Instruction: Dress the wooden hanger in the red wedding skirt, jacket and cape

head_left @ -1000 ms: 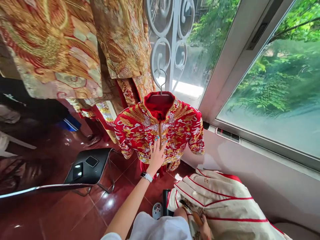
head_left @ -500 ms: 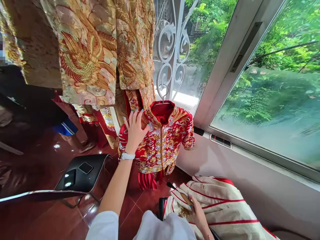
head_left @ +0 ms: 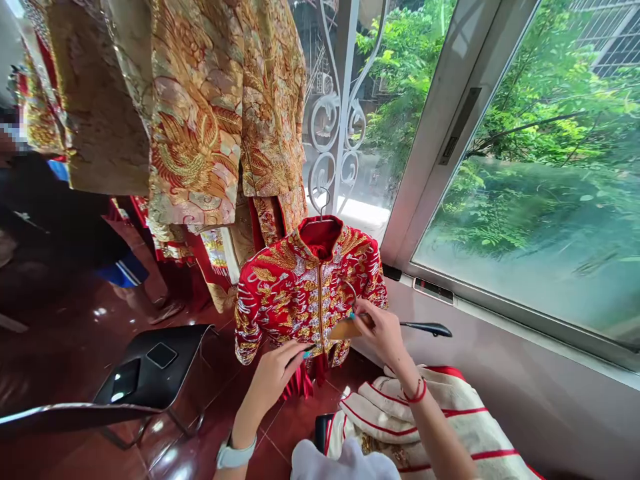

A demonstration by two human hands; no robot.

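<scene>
A clothes hanger (head_left: 343, 329), tan in the middle with black ends and a metal hook, is held level in front of a red embroidered jacket (head_left: 280, 283). My right hand (head_left: 384, 337) grips its middle below the hook. My left hand (head_left: 274, 375) has its fingers pinched at the hanger's left tip. The short-sleeved jacket, covered in gold and silver stitching, hangs upright on its own metal hanger (head_left: 323, 207). Part of its lower front is hidden behind my hands. Below my right forearm lies a cream garment with red trim (head_left: 410, 427).
Gold embroidered garments (head_left: 200, 133) hang at the upper left. A black chair (head_left: 150, 390) with a phone (head_left: 161, 355) on it stands lower left. Behind it is a person in dark clothes (head_left: 60, 213). A sliding window (head_left: 440, 167) fills the right, with another phone (head_left: 433, 291) on the sill.
My left hand has left the jacket's shoulder and come down to the hanger's tip. My right hand has raised the hanger from above the cream garment to in front of the jacket.
</scene>
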